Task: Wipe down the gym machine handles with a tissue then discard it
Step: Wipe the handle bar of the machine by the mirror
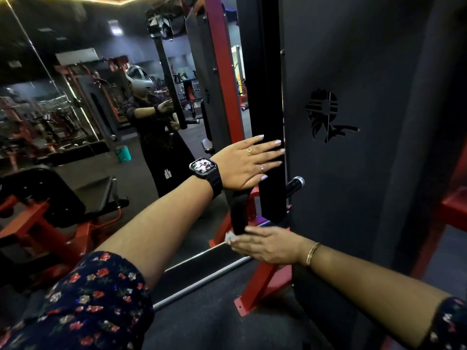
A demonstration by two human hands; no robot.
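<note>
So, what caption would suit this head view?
Left hand flat on black upright bar, right hand holds white tissue against black curved handle.

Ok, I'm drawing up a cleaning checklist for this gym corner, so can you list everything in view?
tissue: one, white, at the right fingertips, against the handle's lower end
handle: one, black, curved, below the left hand
upright bar: one, black, centre
panel: one, black with a cut-out logo, right
frame: red, beside the upright bar
bucket: one, green, seen in the mirror at left
bench: one, black pad on red legs, lower left
watch: one, black, left wrist
bangle: one, gold, right wrist
left hand: flat on the upright bar
right hand: holds the tissue at the handle
</note>
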